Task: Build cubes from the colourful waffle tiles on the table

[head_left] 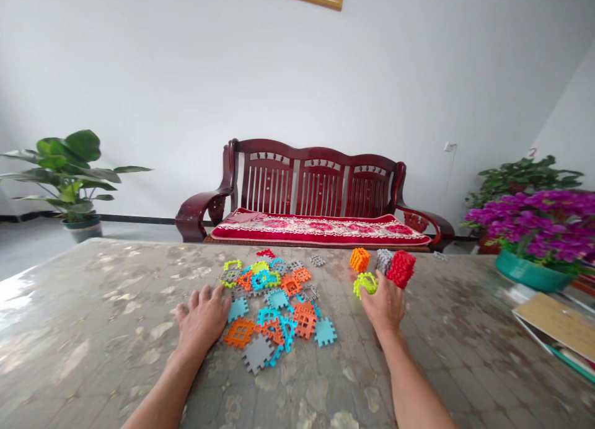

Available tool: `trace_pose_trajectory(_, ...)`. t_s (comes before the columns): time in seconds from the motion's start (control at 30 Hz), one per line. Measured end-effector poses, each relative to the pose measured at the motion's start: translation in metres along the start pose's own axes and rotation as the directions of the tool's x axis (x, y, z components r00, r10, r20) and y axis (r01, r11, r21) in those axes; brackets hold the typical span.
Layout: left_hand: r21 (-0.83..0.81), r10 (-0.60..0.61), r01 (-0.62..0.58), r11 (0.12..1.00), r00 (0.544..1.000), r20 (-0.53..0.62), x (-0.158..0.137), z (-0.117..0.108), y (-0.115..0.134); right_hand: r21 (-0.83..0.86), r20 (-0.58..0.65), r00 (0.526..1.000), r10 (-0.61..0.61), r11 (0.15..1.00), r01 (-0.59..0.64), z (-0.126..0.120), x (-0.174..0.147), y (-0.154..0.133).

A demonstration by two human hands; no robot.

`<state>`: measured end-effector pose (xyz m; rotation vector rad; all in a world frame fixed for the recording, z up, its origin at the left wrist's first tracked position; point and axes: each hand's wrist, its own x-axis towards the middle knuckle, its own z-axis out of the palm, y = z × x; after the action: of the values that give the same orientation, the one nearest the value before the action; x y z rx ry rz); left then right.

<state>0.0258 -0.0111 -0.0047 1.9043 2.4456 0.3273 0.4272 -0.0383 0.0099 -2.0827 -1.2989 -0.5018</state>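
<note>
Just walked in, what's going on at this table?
A person's right hand touches a lime-green, notched plastic-looking piece, near orange, grey and red notched stacks. The left hand rests, fingers spread, on the brown patterned tabletop, beside scattered multicoloured notched tiles.

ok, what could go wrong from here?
1. The right hand, at the green piece, is close to the red stack and gray stack; a careless finger could topple either one.
2. The loose pieces overlap and have notched edges, so pulling one might drag others along.
3. The left hand rests right beside that pile; a sideways slip may scatter it.
</note>
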Motion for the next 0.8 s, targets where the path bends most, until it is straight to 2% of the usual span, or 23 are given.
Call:
trace_pose_trajectory(0.17, -0.006, 0.008, -0.008, 1.0, 1.0, -0.001, 0.0, 0.001, -0.001, -0.028, 0.069, 0.996, 0.051, 0.998, -0.05, 0.003, -0.001, 0.004)
trace_pose_trajectory(0.27, -0.011, 0.013, -0.013, 1.0, 1.0, -0.02, 0.0, 0.003, -0.001, -0.013, 0.036, 0.999, 0.029, 1.0, -0.028, 0.004, -0.001, 0.005)
trace_pose_trajectory(0.33, -0.023, 0.018, -0.019, 1.0, 0.999, -0.045, 0.0, 0.005, -0.002, 0.051, -0.02, 0.999, -0.035, 0.998, 0.036, 0.006, -0.002, 0.002)
trace_pose_trajectory(0.4, -0.032, 0.023, -0.025, 0.999, 0.998, -0.063, -0.001, 0.006, -0.002, 0.166, -0.055, 0.988, -0.142, 0.975, 0.15, 0.007, -0.005, -0.007)
trace_pose_trajectory(0.47, -0.032, 0.024, -0.026, 0.999, 0.997, -0.072, -0.001, 0.006, -0.002, 0.311, -0.044, 0.961, -0.273, 0.91, 0.273, 0.01, -0.011, -0.021)
trace_pose_trajectory(0.53, -0.031, 0.026, -0.029, 0.999, 0.997, -0.078, -0.002, 0.006, -0.002, 0.437, 0.005, 0.924, -0.381, 0.832, 0.341, 0.013, -0.021, -0.039)
trace_pose_trajectory(0.6, -0.03, 0.026, -0.029, 0.999, 0.996, -0.081, -0.002, 0.006, -0.002, 0.506, 0.076, 0.891, -0.448, 0.787, 0.353, 0.016, -0.033, -0.054)
trace_pose_trajectory(0.7, -0.027, 0.023, -0.025, 0.999, 0.997, -0.078, -0.002, 0.006, -0.002, 0.537, 0.178, 0.847, -0.5, 0.771, 0.342, 0.022, -0.046, -0.065)
trace_pose_trajectory(0.8, -0.039, 0.008, -0.011, 0.999, 0.998, -0.069, -0.003, 0.005, -0.001, 0.529, 0.243, 0.837, -0.491, 0.79, 0.31, 0.029, -0.048, -0.062)
